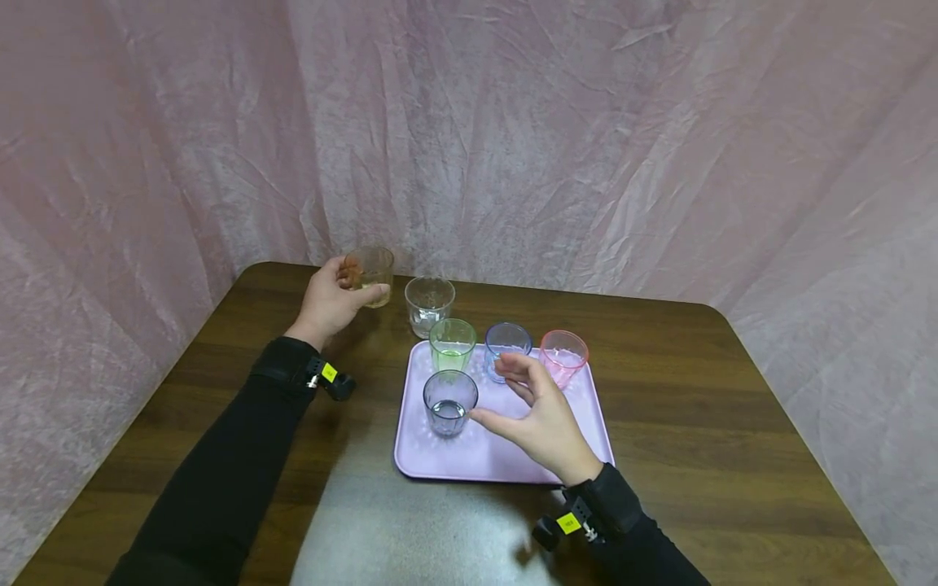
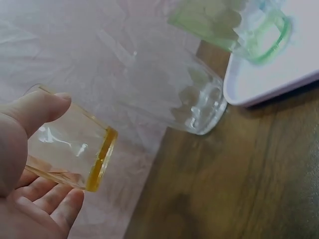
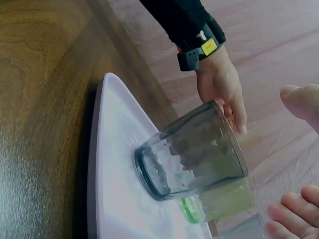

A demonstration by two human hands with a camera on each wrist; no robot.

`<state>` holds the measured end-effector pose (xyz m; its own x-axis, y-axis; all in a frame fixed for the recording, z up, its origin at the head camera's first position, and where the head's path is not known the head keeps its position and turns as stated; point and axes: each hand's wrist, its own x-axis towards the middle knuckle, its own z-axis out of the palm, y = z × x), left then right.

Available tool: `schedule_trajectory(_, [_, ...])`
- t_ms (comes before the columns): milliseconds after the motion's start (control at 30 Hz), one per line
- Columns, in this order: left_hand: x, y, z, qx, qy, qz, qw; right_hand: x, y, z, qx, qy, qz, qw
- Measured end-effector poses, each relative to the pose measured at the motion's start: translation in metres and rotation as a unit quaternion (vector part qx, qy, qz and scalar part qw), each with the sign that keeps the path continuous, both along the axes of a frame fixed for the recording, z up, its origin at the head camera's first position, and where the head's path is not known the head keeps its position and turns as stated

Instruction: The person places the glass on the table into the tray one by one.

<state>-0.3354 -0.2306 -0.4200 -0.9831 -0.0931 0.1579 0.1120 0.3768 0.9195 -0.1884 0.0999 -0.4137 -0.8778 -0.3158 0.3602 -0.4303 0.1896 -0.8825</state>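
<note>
My left hand (image 1: pixel 331 299) grips an amber-tinted glass (image 1: pixel 376 279) near the table's far left corner; in the left wrist view the thumb lies on one side of this amber glass (image 2: pixel 75 142) and the fingers on the other. Just right of it stands a clear glass (image 1: pixel 429 308), behind the tray. My right hand (image 1: pixel 545 419) hovers over the lilac tray (image 1: pixel 506 464), thumb and fingers apart, holding nothing. Beside its thumb a grey glass (image 1: pixel 449 404) stands on the tray; whether they touch I cannot tell. Beyond the fingers is a blue-rimmed glass (image 1: pixel 507 346), partly hidden.
At the tray's back edge stand a green glass (image 1: pixel 452 346) on the left and a pink-rimmed glass (image 1: pixel 564 358) on the right. The brown wooden table (image 1: pixel 703 423) reaches back to a pink velvet curtain (image 1: pixel 498 146).
</note>
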Motion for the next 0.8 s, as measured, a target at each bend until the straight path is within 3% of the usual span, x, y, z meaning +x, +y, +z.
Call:
schedule_trajectory(500, [0.014,0.012,0.026,-0.008,0.010,-0.032,0.9994,0.000,0.019,0.004,-0.003,-0.001,-0.024,1.000])
schedule_trajectory(800, [0.028,0.025,0.040,-0.005,0.022,-0.073,0.9971,-0.002,0.026,0.006,-0.008,0.002,-0.030,1.000])
